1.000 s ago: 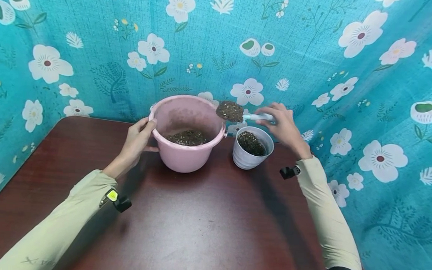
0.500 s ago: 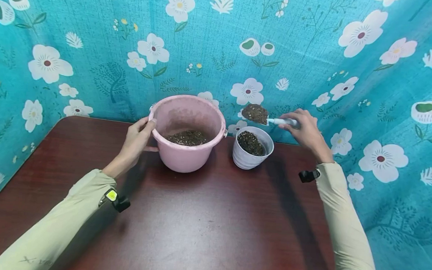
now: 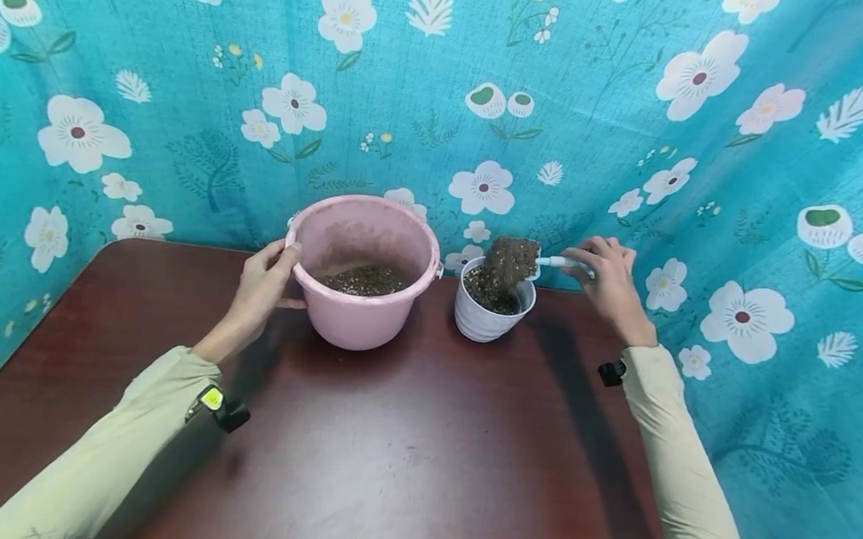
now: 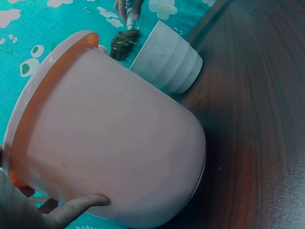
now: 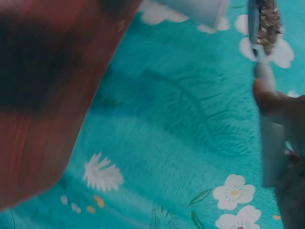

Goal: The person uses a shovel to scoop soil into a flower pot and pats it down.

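Note:
My left hand (image 3: 259,291) grips the rim of a pink bucket (image 3: 356,323), thumb at the lip; in the left wrist view a finger (image 4: 78,206) lies along the bucket's outer wall. Dark soil (image 3: 365,280) covers the bucket's bottom. My right hand (image 3: 611,286) holds a garden trowel by its pale handle (image 3: 563,263). The trowel's blade is tilted over a white ribbed flowerpot (image 3: 482,328), and soil (image 3: 513,267) slides off it into the pot, which has soil inside. In the right wrist view the handle (image 5: 272,152) and soil-laden blade are blurred.
Both containers stand at the back of a dark reddish-brown table (image 3: 388,467). Behind them hangs a turquoise flowered curtain (image 3: 415,76). A few crumbs of soil (image 4: 202,93) lie on the table near the pot.
My right hand has carried the loaded trowel rightward from beside the bucket to over the pot, then lowered and tipped it, and soil now falls. My left hand stays on the bucket.

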The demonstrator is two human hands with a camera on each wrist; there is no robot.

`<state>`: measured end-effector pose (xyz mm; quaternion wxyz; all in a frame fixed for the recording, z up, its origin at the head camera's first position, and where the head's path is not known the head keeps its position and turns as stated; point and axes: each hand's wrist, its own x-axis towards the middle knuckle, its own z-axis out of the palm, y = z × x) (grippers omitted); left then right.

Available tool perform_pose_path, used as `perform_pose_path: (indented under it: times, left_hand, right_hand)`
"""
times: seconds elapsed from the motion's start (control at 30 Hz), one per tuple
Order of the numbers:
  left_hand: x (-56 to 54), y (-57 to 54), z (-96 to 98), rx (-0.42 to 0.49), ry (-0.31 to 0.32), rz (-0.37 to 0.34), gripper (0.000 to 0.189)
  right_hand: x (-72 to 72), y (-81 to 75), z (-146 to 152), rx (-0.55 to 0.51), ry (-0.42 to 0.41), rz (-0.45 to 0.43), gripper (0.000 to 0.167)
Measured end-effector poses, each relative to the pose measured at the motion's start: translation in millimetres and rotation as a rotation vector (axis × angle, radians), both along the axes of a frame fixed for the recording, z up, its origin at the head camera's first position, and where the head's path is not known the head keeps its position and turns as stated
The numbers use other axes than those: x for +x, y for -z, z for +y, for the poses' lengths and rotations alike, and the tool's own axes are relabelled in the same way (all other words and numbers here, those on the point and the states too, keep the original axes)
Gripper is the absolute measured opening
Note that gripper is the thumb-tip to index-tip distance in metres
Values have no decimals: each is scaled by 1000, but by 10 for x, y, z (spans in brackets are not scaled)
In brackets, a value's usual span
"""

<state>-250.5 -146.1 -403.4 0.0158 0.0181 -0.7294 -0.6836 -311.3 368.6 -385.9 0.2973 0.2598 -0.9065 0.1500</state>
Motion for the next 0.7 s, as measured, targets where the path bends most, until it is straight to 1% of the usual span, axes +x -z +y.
perform_pose_path:
  times: [0.07, 0.2, 0.3, 0.37, 0.47, 0.53, 0.7]
  left_hand:
    - [-10, -2, 13, 1, -1, 5, 62]
    - [-15, -2, 29, 3, -4, 8, 62]
    - [-8, 3, 29, 0, -5, 8, 62]
    - [-1, 2, 27, -2, -7, 10, 62]
    - [1, 3, 23, 3, -11, 14, 61]
    - [1, 3, 20, 6, -14, 15, 61]
    - [-2, 10, 11, 2, -18, 13, 62]
  right_hand:
    - [-18, 31, 38, 23, -12, 86, 19]
    - [-37, 78, 84, 105, -24, 246, 20]
    - [-24, 84, 81, 147, -35, 350, 23]
    - [-10, 67, 69, 172, -29, 403, 26]
    - [8, 17, 52, 193, -12, 445, 30]
    - [13, -16, 47, 206, 0, 454, 30]
    - [13, -57, 42, 224, 7, 442, 26]
